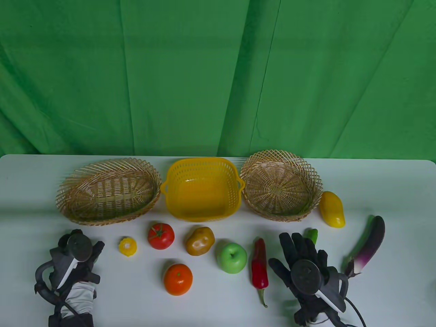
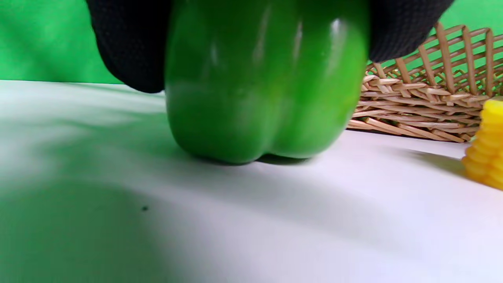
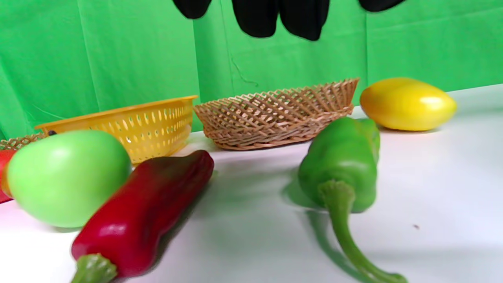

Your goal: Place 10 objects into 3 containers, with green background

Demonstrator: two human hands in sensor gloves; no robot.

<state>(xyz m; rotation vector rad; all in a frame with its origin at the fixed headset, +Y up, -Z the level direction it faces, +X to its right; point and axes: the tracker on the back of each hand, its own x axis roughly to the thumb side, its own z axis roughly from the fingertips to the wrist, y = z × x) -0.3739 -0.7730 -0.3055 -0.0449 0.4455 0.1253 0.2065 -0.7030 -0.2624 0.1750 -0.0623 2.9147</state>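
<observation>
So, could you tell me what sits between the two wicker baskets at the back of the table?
The yellow plastic basket sits between the oval wicker basket and the round wicker basket, as the table view shows.

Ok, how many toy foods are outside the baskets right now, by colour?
Green: 3 (bell pepper, apple, long pepper)
Yellow: 2 (corn piece, mango)
Red: 2 (tomato, chilli)
Orange: 1 (orange)
Brown: 1 (potato)
Purple: 1 (aubergine)
Total: 10
</observation>
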